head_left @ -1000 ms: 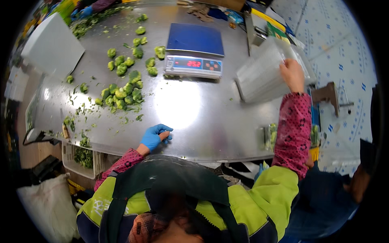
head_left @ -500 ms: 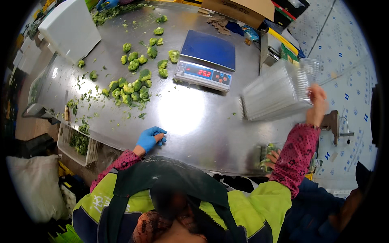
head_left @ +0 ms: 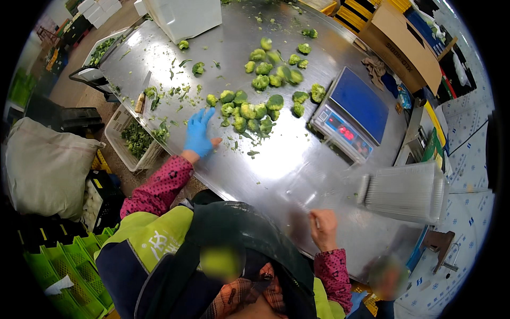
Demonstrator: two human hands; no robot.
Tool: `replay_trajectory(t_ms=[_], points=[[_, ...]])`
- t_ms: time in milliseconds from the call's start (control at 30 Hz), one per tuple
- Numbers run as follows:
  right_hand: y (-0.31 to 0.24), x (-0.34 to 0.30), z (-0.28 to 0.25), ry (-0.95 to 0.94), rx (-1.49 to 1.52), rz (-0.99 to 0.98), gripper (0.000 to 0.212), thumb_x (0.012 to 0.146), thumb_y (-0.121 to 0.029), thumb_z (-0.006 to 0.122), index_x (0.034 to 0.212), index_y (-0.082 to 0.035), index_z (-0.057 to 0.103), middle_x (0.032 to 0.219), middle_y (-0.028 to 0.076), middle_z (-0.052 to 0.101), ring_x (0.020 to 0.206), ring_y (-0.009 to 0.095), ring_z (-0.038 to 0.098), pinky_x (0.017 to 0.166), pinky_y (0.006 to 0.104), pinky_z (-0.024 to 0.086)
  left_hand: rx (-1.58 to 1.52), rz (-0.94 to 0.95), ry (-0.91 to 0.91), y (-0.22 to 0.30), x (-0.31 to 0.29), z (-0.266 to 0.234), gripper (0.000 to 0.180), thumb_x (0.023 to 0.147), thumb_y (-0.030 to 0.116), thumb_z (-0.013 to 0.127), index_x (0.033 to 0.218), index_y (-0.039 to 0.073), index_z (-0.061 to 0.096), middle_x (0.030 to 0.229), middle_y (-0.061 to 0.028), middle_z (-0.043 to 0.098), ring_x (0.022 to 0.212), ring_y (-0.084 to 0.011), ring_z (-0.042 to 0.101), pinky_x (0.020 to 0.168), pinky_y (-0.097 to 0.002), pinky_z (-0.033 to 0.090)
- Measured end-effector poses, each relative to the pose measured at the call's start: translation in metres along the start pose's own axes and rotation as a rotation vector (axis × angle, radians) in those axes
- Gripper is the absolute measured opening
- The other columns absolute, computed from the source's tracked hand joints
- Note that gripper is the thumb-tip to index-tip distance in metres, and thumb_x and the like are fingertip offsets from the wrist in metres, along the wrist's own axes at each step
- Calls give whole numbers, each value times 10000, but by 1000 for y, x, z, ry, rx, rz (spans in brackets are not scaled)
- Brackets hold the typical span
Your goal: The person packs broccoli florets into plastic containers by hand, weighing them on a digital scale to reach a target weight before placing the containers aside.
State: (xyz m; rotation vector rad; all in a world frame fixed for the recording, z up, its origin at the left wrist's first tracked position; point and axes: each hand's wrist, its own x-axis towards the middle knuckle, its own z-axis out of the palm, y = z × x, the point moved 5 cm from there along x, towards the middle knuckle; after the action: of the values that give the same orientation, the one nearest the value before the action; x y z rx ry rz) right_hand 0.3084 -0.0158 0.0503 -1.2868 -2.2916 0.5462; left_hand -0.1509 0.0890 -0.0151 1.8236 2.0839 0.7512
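While our left hand [head_left: 199, 134], in a blue glove, lies flat and spread on the steel table [head_left: 276, 165], it grasps nothing; the nearest broccoli pieces [head_left: 249, 109] sit just beyond its fingertips, scattered away from us. Our bare right hand [head_left: 323, 228] is curled near the table's close edge, pinching the rim of a clear plastic tray [head_left: 313, 191] that rests on the table. Just to the right of that hand lies a stack of clear trays [head_left: 406, 191] on its side. Beyond the right hand stands a blue scale [head_left: 350, 117]. A knife [head_left: 142, 95] lies to the left of our gloved hand.
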Motion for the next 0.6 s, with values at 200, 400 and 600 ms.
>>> replay_trajectory(t_ms=[200,400,600], points=[[-38,96,2,-254,155,54,544,843,-211,779,1318,-47,570,1257,161,619,1142,352,585,978,414,466,-124,-36,-163,-40,76,19,1064,691,334,856,1564,149,277,1579,-286,251,1463,-444,246,1195,-489,251],[-11,258,33,-57,-29,9,720,849,-306,772,1438,-55,443,1494,243,391,1342,424,413,1101,458,370,-319,269,-285,31,125,63,946,758,386,815,1553,200,336,1560,-247,328,1423,-425,331,1175,-488,280],[49,397,54,-57,-127,244,516,919,-273,672,1347,-29,519,1248,179,576,1202,314,529,1036,422,420,-216,302,-116,27,271,62,880,785,436,787,1527,182,389,1513,-225,415,1363,-430,401,1139,-491,336]])
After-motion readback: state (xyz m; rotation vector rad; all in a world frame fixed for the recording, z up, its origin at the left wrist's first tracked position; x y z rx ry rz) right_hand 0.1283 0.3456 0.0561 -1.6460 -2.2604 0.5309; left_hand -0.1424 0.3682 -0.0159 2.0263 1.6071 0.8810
